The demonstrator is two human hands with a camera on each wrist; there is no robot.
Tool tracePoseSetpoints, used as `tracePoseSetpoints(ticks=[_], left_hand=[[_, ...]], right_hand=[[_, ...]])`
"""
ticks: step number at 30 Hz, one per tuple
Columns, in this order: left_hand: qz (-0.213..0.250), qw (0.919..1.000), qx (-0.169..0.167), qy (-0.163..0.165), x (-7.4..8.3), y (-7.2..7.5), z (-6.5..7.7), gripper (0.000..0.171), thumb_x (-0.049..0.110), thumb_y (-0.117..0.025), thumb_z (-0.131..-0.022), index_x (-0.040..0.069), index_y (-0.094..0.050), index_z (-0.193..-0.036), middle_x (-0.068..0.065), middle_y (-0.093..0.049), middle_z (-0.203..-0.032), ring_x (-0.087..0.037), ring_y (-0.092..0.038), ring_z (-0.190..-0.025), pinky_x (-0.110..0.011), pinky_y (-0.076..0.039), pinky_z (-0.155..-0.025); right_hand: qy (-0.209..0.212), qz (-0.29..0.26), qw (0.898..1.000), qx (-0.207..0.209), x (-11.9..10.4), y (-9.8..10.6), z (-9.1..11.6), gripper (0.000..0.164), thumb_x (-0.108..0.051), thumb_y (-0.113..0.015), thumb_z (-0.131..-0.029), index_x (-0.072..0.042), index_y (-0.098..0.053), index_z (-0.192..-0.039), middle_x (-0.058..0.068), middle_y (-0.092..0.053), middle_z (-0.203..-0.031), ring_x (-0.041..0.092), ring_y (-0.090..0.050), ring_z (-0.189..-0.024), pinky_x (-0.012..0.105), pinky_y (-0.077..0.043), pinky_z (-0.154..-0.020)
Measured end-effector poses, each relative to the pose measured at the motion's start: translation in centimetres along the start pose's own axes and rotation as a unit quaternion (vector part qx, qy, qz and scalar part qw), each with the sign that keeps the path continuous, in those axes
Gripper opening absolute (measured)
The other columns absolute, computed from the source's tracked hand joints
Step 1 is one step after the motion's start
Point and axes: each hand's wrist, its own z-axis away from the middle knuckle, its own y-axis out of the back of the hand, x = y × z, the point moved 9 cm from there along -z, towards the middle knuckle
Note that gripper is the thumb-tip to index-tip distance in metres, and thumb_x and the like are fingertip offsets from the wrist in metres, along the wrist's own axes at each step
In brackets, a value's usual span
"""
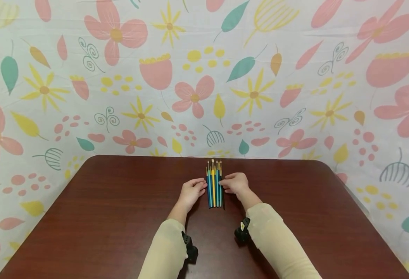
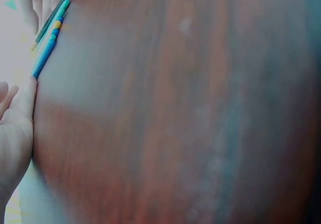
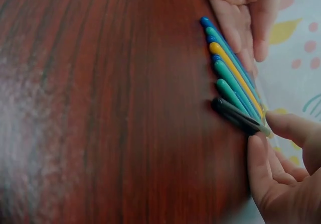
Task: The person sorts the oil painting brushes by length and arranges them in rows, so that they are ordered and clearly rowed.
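Observation:
Several slim paintbrushes (image 1: 214,186), with blue, teal, yellow and black handles, lie side by side on the dark wooden table (image 1: 120,217), bristles toward the far edge. My left hand (image 1: 192,192) rests at the left side of the row, its fingers fairly straight and touching the outer blue brush (image 2: 47,50). At the right side, my right hand (image 1: 236,184) pinches the black paintbrush (image 3: 233,112) near its bristle end, between thumb and fingers. The black handle slants slightly away from the row. A yellow handle (image 3: 233,71) shows in the middle of the bunch.
A white cloth with flowers and leaves (image 1: 194,97) hangs close behind the table's far edge. Both forearms wear cream sleeves (image 1: 166,252) with small black cameras (image 1: 190,248) strapped on. The brushes lie near the far edge.

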Motion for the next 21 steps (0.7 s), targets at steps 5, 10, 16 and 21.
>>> tracePoseSetpoints(ticks=[5, 10, 16, 21], left_hand=[[-0.007, 1.0, 0.004, 0.0, -0.23, 0.0, -0.01, 0.035, 0.013, -0.046, -0.1, -0.002, -0.052, -0.131, -0.021, -0.055, -0.131, -0.028, -0.058, -0.119, -0.038, -0.048, -0.097], [-0.002, 1.0, 0.004, -0.001, -0.15, 0.02, -0.01, 0.036, 0.013, -0.046, -0.1, -0.003, -0.051, -0.132, -0.023, -0.054, -0.132, -0.03, -0.056, -0.121, -0.04, -0.048, -0.098], [-0.002, 1.0, 0.007, -0.003, 0.01, 0.06, 0.11, 0.035, 0.013, -0.047, -0.099, -0.003, -0.053, -0.13, -0.021, -0.056, -0.13, -0.028, -0.058, -0.119, -0.037, -0.049, -0.097], [-0.017, 0.9997, 0.011, -0.011, 0.09, 0.14, 0.14, 0.034, 0.013, -0.047, -0.099, -0.003, -0.055, -0.128, -0.021, -0.059, -0.126, -0.024, -0.062, -0.113, -0.034, -0.052, -0.092]], right_hand=[[0.002, 0.031, 0.999, 0.019, -0.14, -0.01, -0.06, 0.04, -0.013, -0.079, -0.076, 0.003, -0.063, -0.11, 0.022, -0.067, -0.102, 0.016, -0.068, -0.07, 0.032, -0.06, -0.063], [-0.003, 0.035, 0.999, 0.026, -0.24, 0.02, 0.0, 0.036, -0.012, -0.079, -0.076, 0.002, -0.065, -0.106, 0.02, -0.068, -0.097, 0.017, -0.068, -0.068, 0.031, -0.059, -0.061], [-0.011, 0.008, 1.0, 0.02, 0.16, 0.07, -0.01, 0.035, -0.011, -0.076, -0.079, 0.003, -0.065, -0.109, 0.02, -0.068, -0.1, 0.017, -0.067, -0.07, 0.03, -0.059, -0.062], [-0.016, -0.016, 1.0, 0.011, 0.44, 0.25, -0.07, 0.035, -0.012, -0.074, -0.081, 0.003, -0.064, -0.111, 0.021, -0.067, -0.106, 0.018, -0.068, -0.074, 0.031, -0.06, -0.063]])
